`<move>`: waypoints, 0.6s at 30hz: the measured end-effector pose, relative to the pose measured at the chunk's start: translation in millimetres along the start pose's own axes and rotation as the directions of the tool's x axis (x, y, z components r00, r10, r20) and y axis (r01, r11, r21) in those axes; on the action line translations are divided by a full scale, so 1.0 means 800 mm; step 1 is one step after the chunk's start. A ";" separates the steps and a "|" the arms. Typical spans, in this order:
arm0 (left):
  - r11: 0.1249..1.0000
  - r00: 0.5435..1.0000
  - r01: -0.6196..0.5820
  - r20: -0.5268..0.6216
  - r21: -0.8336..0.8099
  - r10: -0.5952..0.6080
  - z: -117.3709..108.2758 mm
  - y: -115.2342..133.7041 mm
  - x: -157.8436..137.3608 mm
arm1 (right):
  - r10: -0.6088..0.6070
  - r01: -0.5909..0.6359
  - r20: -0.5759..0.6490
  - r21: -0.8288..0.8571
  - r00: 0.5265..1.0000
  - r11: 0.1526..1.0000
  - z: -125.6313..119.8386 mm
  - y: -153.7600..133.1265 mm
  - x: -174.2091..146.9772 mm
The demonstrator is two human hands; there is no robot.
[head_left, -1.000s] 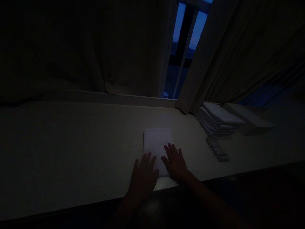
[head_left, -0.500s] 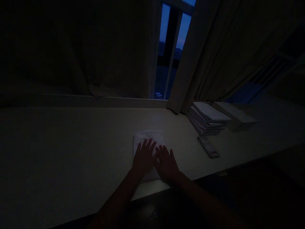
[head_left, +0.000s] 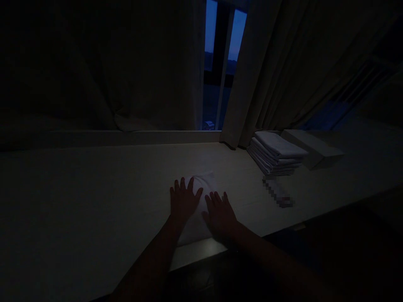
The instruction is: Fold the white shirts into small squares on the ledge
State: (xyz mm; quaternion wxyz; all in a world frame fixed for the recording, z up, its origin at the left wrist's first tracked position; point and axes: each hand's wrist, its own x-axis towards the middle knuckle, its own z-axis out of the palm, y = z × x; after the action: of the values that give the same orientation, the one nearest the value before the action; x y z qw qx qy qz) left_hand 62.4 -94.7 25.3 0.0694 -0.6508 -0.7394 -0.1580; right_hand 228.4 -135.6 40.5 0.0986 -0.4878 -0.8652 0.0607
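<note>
Pressing flat, fingers spread: left hand (head_left: 182,202) & right hand (head_left: 219,213) on folded white cloth (head_left: 201,188), long axis pointing twd window (head_left: 220,63).

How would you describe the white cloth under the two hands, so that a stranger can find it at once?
Start at the gap in the curtains and come down to the near edge of the long table. The folded white cloth lies there alone, flat under the left hand and right hand, unlike the stack of cloths farther right.
</note>
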 end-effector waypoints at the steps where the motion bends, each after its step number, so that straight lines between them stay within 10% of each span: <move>1: 1.000 1.000 -0.008 0.006 0.008 0.008 0.000 -0.001 -0.001 | -0.006 0.006 0.000 0.007 1.000 1.000 -0.002 -0.004 0.008; 18: 0.998 0.998 -0.018 0.069 0.067 0.013 0.005 0.001 0.001 | 0.156 -0.144 -0.064 0.169 0.986 0.975 0.035 0.016 0.132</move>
State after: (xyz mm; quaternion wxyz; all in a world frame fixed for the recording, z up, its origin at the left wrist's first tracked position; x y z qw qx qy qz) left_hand 63.7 -92.4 22.3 0.0673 -0.6589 -0.7411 -0.1100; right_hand 179.7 -39.0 22.1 0.1668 -0.5440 -0.8136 0.1198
